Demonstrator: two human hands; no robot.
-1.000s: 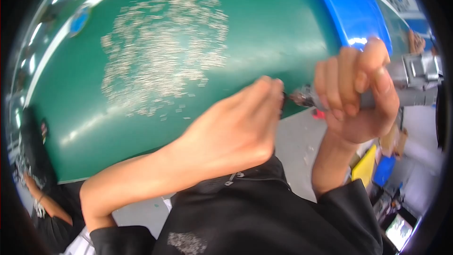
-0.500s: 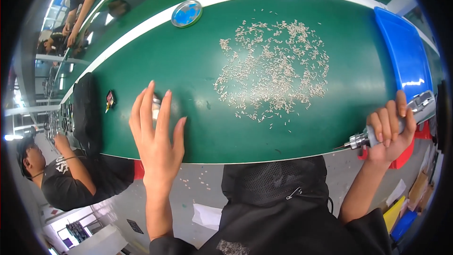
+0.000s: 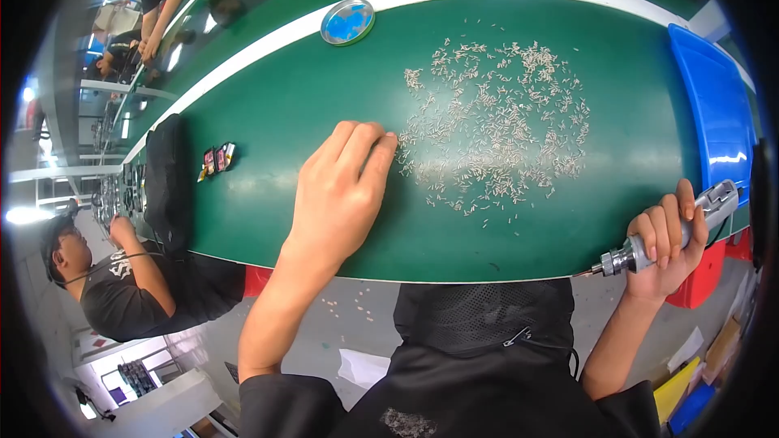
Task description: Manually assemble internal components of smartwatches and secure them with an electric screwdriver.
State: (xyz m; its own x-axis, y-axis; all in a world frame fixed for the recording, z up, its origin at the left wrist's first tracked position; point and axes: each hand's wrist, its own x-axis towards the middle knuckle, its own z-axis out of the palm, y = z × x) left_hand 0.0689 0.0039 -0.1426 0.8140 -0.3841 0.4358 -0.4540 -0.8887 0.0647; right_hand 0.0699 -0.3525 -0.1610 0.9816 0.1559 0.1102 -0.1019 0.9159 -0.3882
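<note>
My left hand (image 3: 345, 186) is over the green table (image 3: 251, 219), palm down with its fingers curled. Its thumb and fingertips come together at the left fringe of a wide scatter of tiny silvery screw-like pieces (image 3: 503, 134). Whatever is between those fingertips, if anything, is hidden. Near the table's front right edge, my right hand (image 3: 669, 235) is wrapped around a grey electric screwdriver (image 3: 714, 204). The tool lies tilted, its bit pointing left and down over the edge. To the left sit small black, red and yellow parts (image 3: 217, 161), close together.
A round dish with blue contents (image 3: 347, 23) stands by the white far rim. A blue tray (image 3: 714, 105) is at the right. A black bag-like item (image 3: 168, 182) lies at the left end, beside a seated person (image 3: 130, 284). Red stools (image 3: 699, 276) are below the table.
My left hand has moved right to the scattered pieces, its spread fingers now drawn together. The parts at left look like a wider cluster. My right hand still holds the screwdriver. The view shifted slightly.
</note>
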